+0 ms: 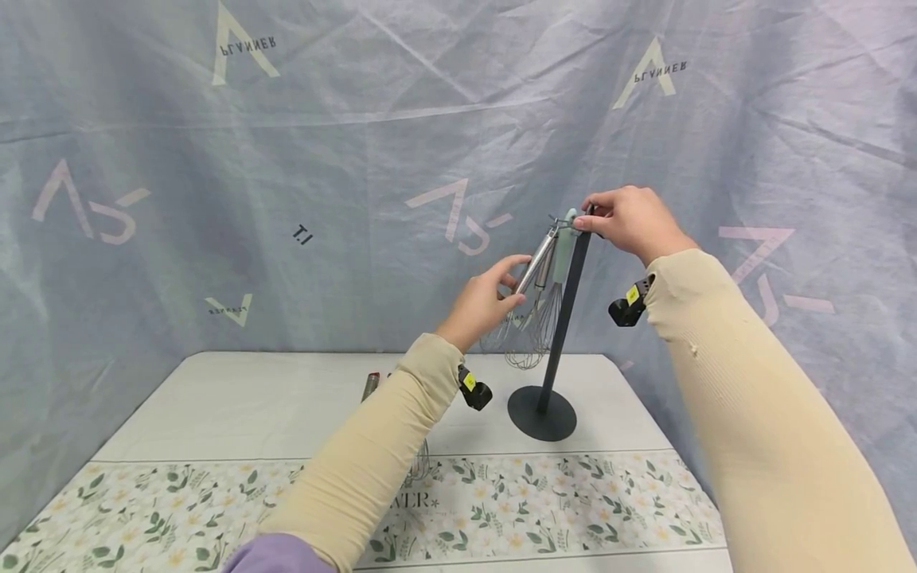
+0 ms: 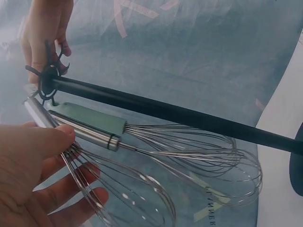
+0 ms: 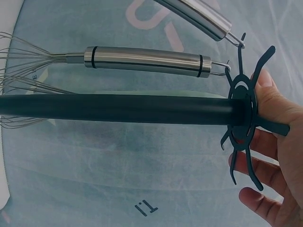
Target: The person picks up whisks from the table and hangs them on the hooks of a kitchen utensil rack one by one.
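Note:
My left hand [image 1: 476, 304] pinches the steel handle of a whisk [image 1: 536, 261] between thumb and fingers. In the right wrist view, that whisk's wire hanging loop meets one of the hooks; whether its weight rests there I cannot tell. My right hand [image 1: 637, 219] grips the hooked top of a dark metal stand [image 1: 566, 318]. Two more whisks hang from the hooks: a steel-handled one [image 3: 147, 61] and a green-handled one [image 2: 94, 118], partly behind the stand's pole in the right wrist view.
The stand's round base [image 1: 526, 414] sits on a white table [image 1: 272, 406] with a flowered strip [image 1: 179, 509]. Behind my left forearm, a metal tool with a red tip [image 1: 370, 386] and a whisk's wires [image 1: 420, 465] show partly. A grey-blue cloth [image 1: 322, 159] hangs behind.

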{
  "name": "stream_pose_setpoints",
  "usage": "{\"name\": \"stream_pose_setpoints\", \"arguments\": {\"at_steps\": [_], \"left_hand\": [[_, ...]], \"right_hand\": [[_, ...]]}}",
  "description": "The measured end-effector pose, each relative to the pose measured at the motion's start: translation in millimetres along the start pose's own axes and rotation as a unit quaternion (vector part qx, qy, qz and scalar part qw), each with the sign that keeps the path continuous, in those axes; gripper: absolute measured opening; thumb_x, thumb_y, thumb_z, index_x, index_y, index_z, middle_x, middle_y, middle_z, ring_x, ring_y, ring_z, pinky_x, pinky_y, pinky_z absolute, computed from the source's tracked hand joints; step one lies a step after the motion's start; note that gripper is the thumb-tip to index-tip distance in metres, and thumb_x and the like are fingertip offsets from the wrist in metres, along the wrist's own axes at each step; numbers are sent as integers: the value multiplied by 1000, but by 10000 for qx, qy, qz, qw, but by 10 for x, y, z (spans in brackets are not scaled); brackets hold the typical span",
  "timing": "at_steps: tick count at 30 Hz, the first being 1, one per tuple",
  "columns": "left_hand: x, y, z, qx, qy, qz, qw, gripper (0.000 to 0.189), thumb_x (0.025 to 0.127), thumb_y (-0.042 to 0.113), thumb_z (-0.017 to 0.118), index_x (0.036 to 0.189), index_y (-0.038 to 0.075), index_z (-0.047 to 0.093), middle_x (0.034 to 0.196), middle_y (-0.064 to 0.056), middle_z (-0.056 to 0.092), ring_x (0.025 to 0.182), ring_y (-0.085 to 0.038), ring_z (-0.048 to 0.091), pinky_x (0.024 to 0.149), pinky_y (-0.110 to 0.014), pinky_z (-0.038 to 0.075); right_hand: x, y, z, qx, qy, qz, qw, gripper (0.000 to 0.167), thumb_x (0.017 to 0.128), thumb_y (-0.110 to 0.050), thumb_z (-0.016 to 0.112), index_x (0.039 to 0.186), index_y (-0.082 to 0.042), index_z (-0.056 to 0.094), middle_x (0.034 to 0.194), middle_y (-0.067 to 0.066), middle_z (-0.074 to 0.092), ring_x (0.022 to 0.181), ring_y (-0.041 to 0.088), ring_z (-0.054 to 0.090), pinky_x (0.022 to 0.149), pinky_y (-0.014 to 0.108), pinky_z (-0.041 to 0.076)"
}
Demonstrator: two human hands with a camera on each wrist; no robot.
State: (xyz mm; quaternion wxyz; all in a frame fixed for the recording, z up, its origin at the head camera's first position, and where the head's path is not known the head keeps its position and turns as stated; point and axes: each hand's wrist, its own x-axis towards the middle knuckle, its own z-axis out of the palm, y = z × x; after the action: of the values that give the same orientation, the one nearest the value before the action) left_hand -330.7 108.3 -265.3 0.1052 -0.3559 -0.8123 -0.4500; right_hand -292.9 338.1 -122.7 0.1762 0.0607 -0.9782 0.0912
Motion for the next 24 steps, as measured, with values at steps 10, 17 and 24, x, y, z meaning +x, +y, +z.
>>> {"name": "stream_pose_setpoints", "arguments": {"at_steps": [10, 17, 24], "left_hand": [[-38, -169, 217, -323, -58, -380, 9987, 72, 97, 12, 70, 158, 25, 33, 115, -4, 67, 89, -15, 68, 73, -34, 55], [-118, -340, 441, -627, -248, -667, 9955, 66, 98, 18, 69, 156, 24, 37, 127, -3, 66, 112, -19, 64, 91, -38, 54], [-188, -373, 588, -624, -314, -820, 9942, 64, 99, 21, 68, 156, 21, 38, 136, -8, 61, 123, -23, 59, 96, -41, 52]], "right_hand": [[-5, -1, 12, -21, 40, -9, 10000, 46, 100, -45, 63, 129, -10, 66, 113, 17, 69, 105, 37, 60, 86, 55, 47], [2, 0, 20, -8, 23, 22, 10000, 47, 100, -46, 62, 130, -11, 66, 114, 17, 69, 105, 37, 60, 87, 55, 47], [4, -1, 19, 4, 42, 53, 10000, 49, 100, -46, 61, 133, -10, 64, 118, 18, 68, 108, 37, 60, 89, 56, 47]]}}
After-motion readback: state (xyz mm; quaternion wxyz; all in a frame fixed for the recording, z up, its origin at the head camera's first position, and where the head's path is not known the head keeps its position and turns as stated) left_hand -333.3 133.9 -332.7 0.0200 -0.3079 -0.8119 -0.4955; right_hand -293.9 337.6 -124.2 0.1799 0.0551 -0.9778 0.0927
